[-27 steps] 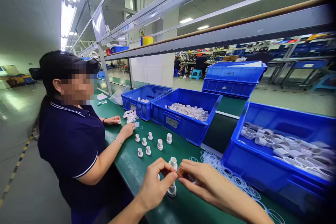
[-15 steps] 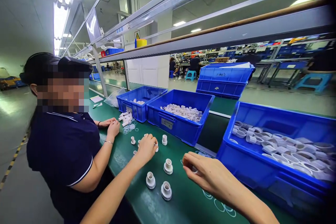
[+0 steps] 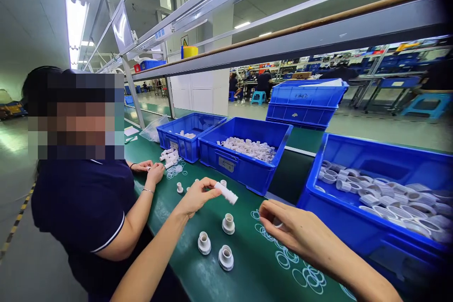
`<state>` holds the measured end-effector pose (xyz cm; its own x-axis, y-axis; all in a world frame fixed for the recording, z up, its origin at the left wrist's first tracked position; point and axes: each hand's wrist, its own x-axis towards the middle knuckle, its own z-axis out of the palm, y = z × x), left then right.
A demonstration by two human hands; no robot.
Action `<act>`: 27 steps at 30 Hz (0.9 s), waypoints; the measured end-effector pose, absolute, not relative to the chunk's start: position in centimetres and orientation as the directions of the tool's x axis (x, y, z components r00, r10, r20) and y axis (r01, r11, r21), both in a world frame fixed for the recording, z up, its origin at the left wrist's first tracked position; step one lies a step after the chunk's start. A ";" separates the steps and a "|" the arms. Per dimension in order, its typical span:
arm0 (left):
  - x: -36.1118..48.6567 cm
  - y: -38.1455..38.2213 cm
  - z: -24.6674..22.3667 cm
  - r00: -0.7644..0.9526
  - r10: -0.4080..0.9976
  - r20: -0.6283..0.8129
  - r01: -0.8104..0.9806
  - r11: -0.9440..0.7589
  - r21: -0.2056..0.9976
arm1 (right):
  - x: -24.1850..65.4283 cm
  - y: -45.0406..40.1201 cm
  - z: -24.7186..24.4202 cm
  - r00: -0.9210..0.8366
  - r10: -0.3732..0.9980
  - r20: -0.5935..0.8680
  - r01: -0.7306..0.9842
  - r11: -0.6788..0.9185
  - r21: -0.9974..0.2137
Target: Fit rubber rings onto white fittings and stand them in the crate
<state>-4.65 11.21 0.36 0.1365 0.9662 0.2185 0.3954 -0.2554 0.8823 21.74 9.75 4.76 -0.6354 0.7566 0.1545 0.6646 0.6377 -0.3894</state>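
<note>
White fitting (image 3: 227, 193) pinched in left hand (image 3: 197, 196) fingertips, lifted off green bench (image 3: 198, 271). Right hand (image 3: 287, 226) curled w/ small clear ring (image 3: 279, 224) btwn fingers, above loose rings (image 3: 285, 258).

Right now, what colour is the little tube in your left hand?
White. The tube in the left hand shows best in the head view.

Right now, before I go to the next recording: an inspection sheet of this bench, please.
Surface: green bench top, bare between the parts.
Job's things: white fitting in the left hand; right hand pinches a clear ring, loose rings beside it; three upright fittings.
Clutter: three open blue bins of white parts, stacked bins behind.
Hands: both closed on parts.
Cables: nothing seen.
Surroundings: co-worker's hands at the same bench, overhead rails, more benches beyond.
</note>
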 end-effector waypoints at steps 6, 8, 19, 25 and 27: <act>-2.7 6.5 4.4 0.257 0.945 0.202 -0.140 -0.171 0.975 | 22.5 11.5 3.8 -0.568 0.823 0.027 0.781 0.549 -0.298; -2.3 5.6 4.9 0.272 0.938 0.214 -0.140 -0.181 0.973 | 22.8 12.1 3.3 -0.548 0.836 0.009 0.806 0.532 -0.259; -0.1 1.8 5.6 0.339 0.896 0.288 0.247 -0.380 0.891 | 24.3 13.6 2.0 -0.496 0.868 -0.031 0.845 0.474 -0.247; 4.7 1.4 -5.5 0.649 0.699 0.302 0.651 -0.715 0.256 | 25.6 14.5 1.3 -0.397 0.917 -0.044 0.906 0.383 -0.182; 5.9 1.7 -9.1 0.659 0.696 0.287 0.698 -0.707 0.111 | 25.6 13.9 1.5 -0.428 0.903 0.046 0.859 0.422 -0.291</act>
